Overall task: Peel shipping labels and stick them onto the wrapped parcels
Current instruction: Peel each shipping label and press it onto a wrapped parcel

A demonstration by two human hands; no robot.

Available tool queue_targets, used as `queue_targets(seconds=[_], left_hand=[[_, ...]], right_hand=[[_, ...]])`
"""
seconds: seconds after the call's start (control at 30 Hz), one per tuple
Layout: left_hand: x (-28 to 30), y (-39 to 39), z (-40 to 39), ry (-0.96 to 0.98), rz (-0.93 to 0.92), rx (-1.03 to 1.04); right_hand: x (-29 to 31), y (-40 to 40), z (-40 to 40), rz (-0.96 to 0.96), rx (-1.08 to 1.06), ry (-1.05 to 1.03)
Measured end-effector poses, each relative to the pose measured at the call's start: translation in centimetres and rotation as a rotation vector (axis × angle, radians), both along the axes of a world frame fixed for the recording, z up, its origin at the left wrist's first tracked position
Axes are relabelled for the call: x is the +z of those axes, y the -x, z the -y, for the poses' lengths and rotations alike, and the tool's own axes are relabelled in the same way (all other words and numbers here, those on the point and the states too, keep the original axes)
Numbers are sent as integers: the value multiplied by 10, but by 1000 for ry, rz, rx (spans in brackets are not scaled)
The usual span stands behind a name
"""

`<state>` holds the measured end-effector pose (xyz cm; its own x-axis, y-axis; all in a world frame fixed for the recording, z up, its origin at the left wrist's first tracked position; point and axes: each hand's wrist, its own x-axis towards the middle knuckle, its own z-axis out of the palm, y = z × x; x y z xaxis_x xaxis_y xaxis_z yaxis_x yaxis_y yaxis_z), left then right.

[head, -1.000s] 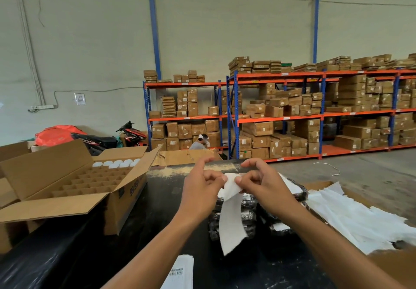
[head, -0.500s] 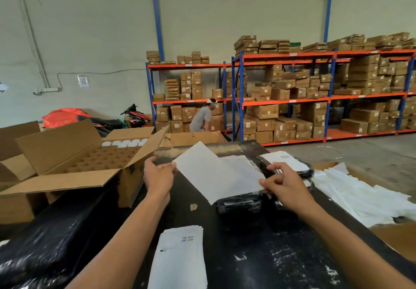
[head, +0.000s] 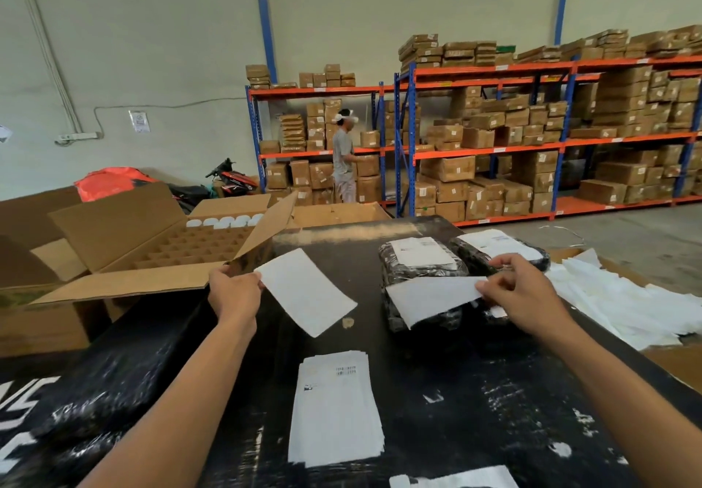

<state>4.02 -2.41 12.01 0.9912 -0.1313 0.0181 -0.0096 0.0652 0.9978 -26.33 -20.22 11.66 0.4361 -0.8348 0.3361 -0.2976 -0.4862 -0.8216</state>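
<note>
The right hand (head: 520, 290) pinches one white sheet (head: 429, 297) over a parcel (head: 421, 316) lacking a label, the left hand (head: 235, 294) pinches another (head: 304, 290), two parcels behind already labelled.

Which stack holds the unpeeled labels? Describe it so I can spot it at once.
On the black table, look between the person's forearms. The label stack lies flat near the front edge. Unlike the blank sheets in the left hand and right hand, it shows printed barcodes.
</note>
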Motion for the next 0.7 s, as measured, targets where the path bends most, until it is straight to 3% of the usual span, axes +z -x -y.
queue_targets(seconds=[0.23, 0.4, 0.7], left_hand=[[14, 5, -9, 22, 135, -150], [12, 1, -2, -32, 197, -206], [4, -21, 29, -141, 222, -164]], right_hand=[[32, -37, -30, -128, 218, 246], [27, -79, -19, -526, 399, 361], [-4, -181, 22, -676, 473, 473]])
